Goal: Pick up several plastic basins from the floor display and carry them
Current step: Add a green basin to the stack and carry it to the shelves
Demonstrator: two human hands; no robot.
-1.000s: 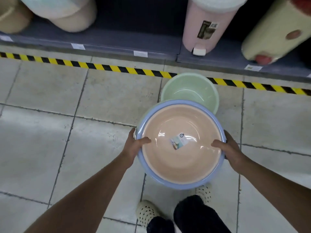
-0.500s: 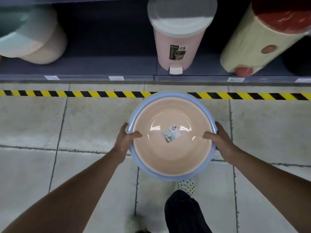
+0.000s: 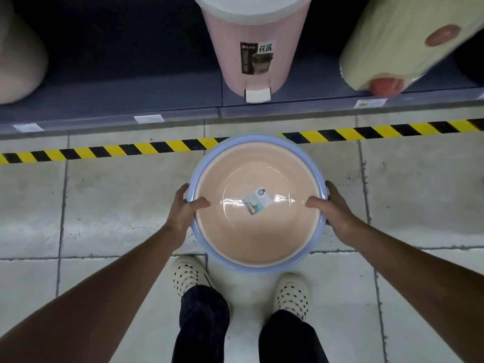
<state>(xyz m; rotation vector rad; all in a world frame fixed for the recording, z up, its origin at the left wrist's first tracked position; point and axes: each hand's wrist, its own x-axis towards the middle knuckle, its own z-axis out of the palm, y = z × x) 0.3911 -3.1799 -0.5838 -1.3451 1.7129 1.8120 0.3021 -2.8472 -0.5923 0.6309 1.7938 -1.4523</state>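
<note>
I hold a stack of nested plastic basins in front of me, above the tiled floor. The inner basin is peach [image 3: 259, 231] with a small label at its bottom, and the blue rim of the outer basin [image 3: 201, 169] rings it. My left hand [image 3: 183, 213] grips the left rim, thumb inside the bowl. On the right rim, my right hand [image 3: 332, 210] does the same. The green basin seen earlier is hidden under the stack or out of view.
A low grey shelf [image 3: 157, 95] runs across the top, holding a pink pedal bin [image 3: 251, 48] and a pale yellow container lying on its side [image 3: 387, 51]. Yellow-black hazard tape [image 3: 104, 150] marks the floor before it. My feet in dotted shoes [image 3: 188, 276] stand below the basins.
The view has moved closer to the shelf. The green basin on the floor has dropped out of sight behind the stack. My grip on the stack is unchanged.
</note>
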